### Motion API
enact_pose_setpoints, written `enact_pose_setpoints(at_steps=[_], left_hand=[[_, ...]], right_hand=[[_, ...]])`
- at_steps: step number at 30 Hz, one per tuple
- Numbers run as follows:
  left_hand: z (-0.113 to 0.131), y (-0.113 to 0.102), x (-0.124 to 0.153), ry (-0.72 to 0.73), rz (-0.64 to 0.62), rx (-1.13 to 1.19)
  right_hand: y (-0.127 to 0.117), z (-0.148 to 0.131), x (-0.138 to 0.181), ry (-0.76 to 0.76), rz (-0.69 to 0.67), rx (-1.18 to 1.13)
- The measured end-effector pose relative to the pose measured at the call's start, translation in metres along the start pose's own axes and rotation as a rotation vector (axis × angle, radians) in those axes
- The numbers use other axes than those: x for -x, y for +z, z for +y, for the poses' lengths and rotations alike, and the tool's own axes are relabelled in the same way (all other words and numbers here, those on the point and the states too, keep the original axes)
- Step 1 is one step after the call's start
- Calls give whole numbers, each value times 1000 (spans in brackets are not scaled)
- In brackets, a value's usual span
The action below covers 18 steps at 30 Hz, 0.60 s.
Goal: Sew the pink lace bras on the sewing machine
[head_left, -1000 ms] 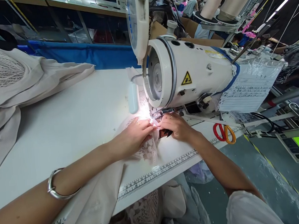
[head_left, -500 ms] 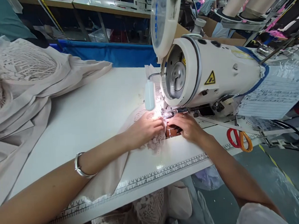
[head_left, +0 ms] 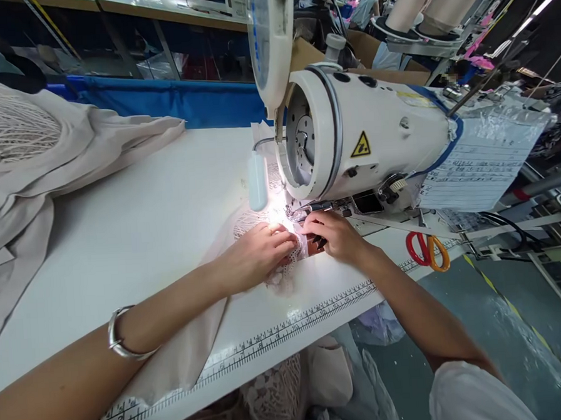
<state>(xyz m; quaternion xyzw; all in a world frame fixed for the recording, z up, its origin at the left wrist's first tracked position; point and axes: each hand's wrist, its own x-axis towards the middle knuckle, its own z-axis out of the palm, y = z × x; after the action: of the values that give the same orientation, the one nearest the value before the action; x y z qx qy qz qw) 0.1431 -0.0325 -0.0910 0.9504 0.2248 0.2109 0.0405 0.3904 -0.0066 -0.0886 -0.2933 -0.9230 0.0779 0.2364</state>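
Right now, both bare hands are up close to the needle end of the white sewing machine point(head_left: 373, 127), with pale lace fabric point(head_left: 248, 222) lying on the white table point(head_left: 153, 204) under the bright glare! The left hand point(head_left: 257, 258) is palm down on that lace, fingers bent and close together, pressing it from above; whether the fingertips pinch any of it, I cannot tell. Across to the right hand point(head_left: 337, 237), and its fingers are curled right beside the presser-foot area, at the edge of the lace. Small dark points point(head_left: 318, 240) poke out beneath those fingers, the rest of them covered, so what this hand grips cannot be told either.

Just above the left hand, a slim pale lamp point(head_left: 257, 185) hangs by the machine head, the lace showing behind and below it. A silver bracelet point(head_left: 119, 334) circles the left forearm, and plain pale cloth trails beneath that arm towards the near edge, where a printed ruler scale point(head_left: 293, 328) runs along the table. Off to the right, scissors point(head_left: 426, 251) show red and orange handles near that edge; over on the far left sits a pile of pale garments point(head_left: 89, 151), with strappy lacework on top
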Motion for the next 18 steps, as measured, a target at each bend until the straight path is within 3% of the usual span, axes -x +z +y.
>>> enact_pose_setpoints(at_steps=[10, 18], left_hand=[[-1, -3, 4, -56, 0, -10], [3, -7, 2, -71, -7, -3]], right_hand=[[-1, -2, 0, -177, 118, -75], [-6, -9, -4, -217, 101, -58]])
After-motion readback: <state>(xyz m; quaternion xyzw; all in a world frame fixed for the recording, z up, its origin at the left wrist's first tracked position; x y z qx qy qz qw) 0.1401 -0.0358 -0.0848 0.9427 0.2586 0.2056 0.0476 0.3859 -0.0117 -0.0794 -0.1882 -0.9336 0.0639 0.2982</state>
